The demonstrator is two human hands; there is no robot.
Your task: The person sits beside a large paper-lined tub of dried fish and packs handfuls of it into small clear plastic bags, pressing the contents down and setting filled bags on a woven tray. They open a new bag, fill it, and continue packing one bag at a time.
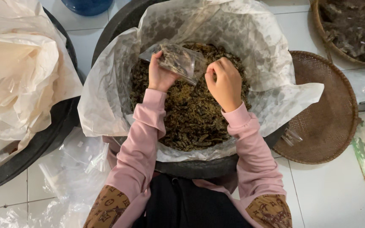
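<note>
- Left hand (160, 74) is closed around the side of a small clear plastic bag (178, 60), holding it tilted over the big black tub (199, 169).
- Right hand (224, 82) is curled into a loose fist just beside the bag's open edge; fingers tucked under, so I cannot tell whether it pinches anything.
- The bag looks thin, crinkly and slippery, already part-filled with dark bits. Light, I'd judge, and floppy, best held near the mouth so it stays open.
- Below both hands lies a heap of dried leaves (191, 114): dark brown, shredded, brittle-looking, likely to crumble and spill.
- The tub is lined with a white translucent liner sheet (275, 93), wrinkled and draped over the rim.
- Right of it, a round woven tray (330, 114) lies on the tiled floor.
- Left, loose empty bags (77, 169) lie piled on the floor.
</note>
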